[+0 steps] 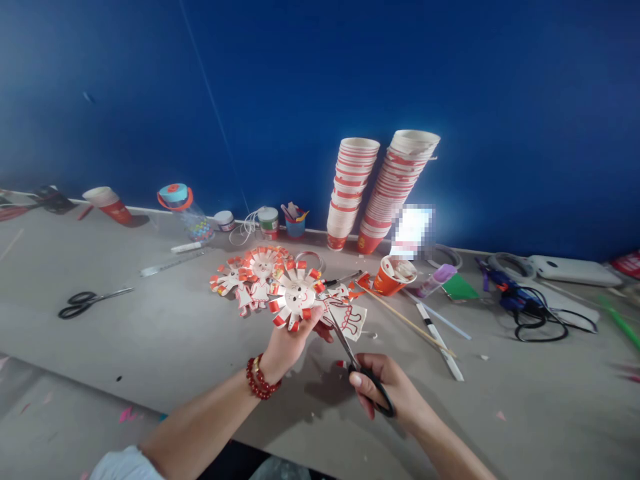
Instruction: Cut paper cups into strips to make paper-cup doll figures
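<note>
A paper-cup lion, its white face ringed by curled red and white strips, is held by my left hand, with fingers closed on it. From its right side extends a white paper body drawn in red outline. My right hand grips black-handled scissors through the loops. Their blades lie at the paper body's edge; whether they are cutting it I cannot tell. Just behind, other finished-looking lions with small paper bodies rest on the table.
Two tall stacks of paper cups lean by the blue wall. A cup of scraps, a wooden stick, a marker and a blue glue gun are on the right. Spare scissors and a bottle are left.
</note>
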A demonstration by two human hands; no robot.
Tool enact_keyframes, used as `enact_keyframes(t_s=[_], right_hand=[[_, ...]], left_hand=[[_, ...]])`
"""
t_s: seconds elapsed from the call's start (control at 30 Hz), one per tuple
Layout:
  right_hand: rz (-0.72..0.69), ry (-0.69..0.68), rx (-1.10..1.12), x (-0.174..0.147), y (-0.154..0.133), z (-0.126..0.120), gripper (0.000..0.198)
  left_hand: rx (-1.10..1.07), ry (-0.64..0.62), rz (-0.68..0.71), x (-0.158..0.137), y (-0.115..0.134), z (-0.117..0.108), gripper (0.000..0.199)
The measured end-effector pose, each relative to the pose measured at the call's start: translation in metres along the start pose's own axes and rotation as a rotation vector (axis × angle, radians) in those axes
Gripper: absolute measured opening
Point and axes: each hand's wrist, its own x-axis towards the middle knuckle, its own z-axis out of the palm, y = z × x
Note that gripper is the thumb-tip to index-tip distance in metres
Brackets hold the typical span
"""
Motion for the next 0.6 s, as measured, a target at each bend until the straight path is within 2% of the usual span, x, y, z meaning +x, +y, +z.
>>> enact_keyframes(t_s=[0.6], right_hand=[[0.002, 0.009, -0.03, -0.0032, -0.0038, -0.0043, 0.063]], left_hand=[[-0.029, -0.012, 0.039, 0.0006, -0.0002, -0.0001, 0.044]])
